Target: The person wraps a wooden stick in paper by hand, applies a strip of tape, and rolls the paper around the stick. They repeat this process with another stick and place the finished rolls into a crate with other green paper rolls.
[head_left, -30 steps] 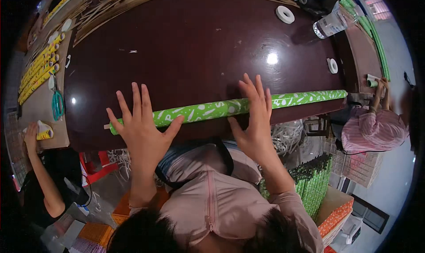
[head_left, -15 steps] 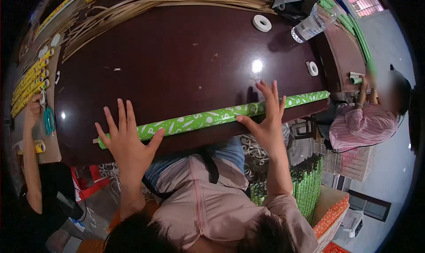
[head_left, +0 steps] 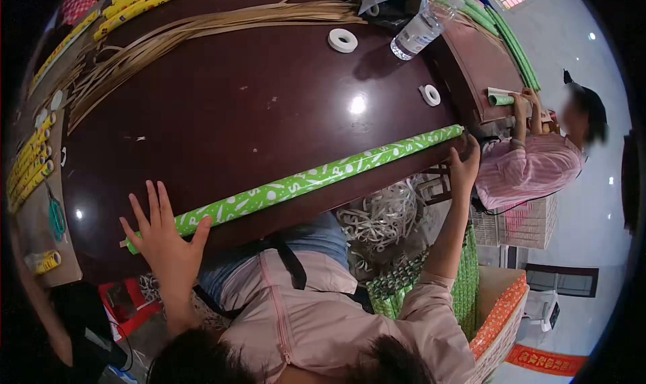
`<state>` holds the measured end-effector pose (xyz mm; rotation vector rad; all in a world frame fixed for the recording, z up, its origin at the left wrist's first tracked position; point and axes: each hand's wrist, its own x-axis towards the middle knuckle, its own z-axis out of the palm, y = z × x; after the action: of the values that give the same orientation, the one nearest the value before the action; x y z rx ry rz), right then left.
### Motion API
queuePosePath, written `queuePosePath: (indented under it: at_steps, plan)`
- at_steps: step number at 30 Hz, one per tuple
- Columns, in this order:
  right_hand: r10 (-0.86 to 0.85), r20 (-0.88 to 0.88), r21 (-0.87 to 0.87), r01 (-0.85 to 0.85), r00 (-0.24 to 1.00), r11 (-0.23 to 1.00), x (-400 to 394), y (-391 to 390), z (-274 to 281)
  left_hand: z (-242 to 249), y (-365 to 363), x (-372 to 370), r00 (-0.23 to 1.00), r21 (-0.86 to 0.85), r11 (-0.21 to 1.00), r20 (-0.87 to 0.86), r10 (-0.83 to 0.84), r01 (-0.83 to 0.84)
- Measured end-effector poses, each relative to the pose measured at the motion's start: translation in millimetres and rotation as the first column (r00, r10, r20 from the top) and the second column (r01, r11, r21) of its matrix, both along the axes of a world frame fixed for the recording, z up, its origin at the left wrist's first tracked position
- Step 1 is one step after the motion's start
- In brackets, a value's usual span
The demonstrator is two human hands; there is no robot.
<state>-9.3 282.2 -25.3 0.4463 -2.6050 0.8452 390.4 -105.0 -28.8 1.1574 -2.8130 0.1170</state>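
A long green roll with white print lies slantwise along the near edge of the dark table. My left hand rests over its left end, fingers spread, with the thumb on the roll. At the roll's right end is my right hand, its fingers bent near the tip; whether they grip the roll is too small to tell. A thin pale strip pokes out of the roll's left end.
Beyond lie brown strips, two white tape rolls and a plastic bottle. Yellow rolls and teal-handled scissors are at left. A co-worker in a striped shirt sits at right.
My right hand has slid from the roll's middle to its right end. My left hand stays at the left end. The view has turned, and the left co-worker's hand no longer shows at the scissors.
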Motion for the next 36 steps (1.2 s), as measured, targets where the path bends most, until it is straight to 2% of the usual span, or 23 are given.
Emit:
queuePosePath:
  at_steps: [1,3,4,6,7,8,10,11,13,17,27,29,32,36]
  plan:
    - [0.106,-0.088,-0.019,-0.108,0.99,0.994,5,-3,2,3,1,-1,0.999,0.031,0.999,0.043,0.022,-0.023]
    - [0.303,-0.121,0.057,-0.298,0.945,0.953,25,-24,13,6,1,-1,0.994,0.055,0.998,0.099,0.036,-0.042]
    - [0.384,-0.017,0.024,-0.383,0.923,0.923,42,-42,25,5,1,-1,0.994,0.051,0.998,0.107,0.033,-0.039]
    - [0.469,0.091,-0.177,-0.45,0.878,0.876,74,-77,25,4,2,0,0.991,0.042,0.998,0.126,0.037,-0.042]
    - [0.529,0.027,-0.114,-0.523,0.848,0.845,87,-93,20,3,2,0,0.997,0.03,0.999,0.073,0.02,-0.023]
    - [0.575,0.089,-0.188,-0.553,0.813,0.812,112,-113,26,2,2,0,1.0,0.016,1.0,0.019,0.003,-0.003]
    - [0.712,0.171,-0.346,-0.635,0.682,0.691,148,-143,21,3,2,0,0.999,0.017,1.0,0.033,0.01,-0.011]
    - [0.737,0.232,-0.414,-0.621,0.634,0.665,163,-158,21,3,3,0,0.999,0.026,1.0,0.039,0.014,-0.015]
    - [0.724,0.174,-0.193,-0.698,0.667,0.69,181,-176,12,6,5,-2,0.998,0.029,0.999,0.058,0.026,-0.028]
    - [0.629,0.162,-0.116,-0.618,0.761,0.778,192,-191,-4,2,2,2,0.999,0.015,1.0,0.034,-0.009,0.008]
    - [0.666,0.223,-0.076,-0.668,0.712,0.74,188,-185,4,7,3,0,0.999,0.063,0.998,0.052,0.013,-0.017]
    - [0.684,0.249,-0.149,-0.671,0.685,0.726,189,-186,13,6,4,0,0.999,0.04,0.999,0.038,0.011,-0.013]
    - [0.627,0.212,-0.069,-0.628,0.75,0.775,192,-194,7,7,3,-3,1.0,0.047,0.999,0.027,0.013,-0.014]
    - [0.651,0.202,-0.051,-0.656,0.732,0.753,189,-193,8,5,-1,-2,1.0,0.037,0.999,0.025,-0.015,0.014]
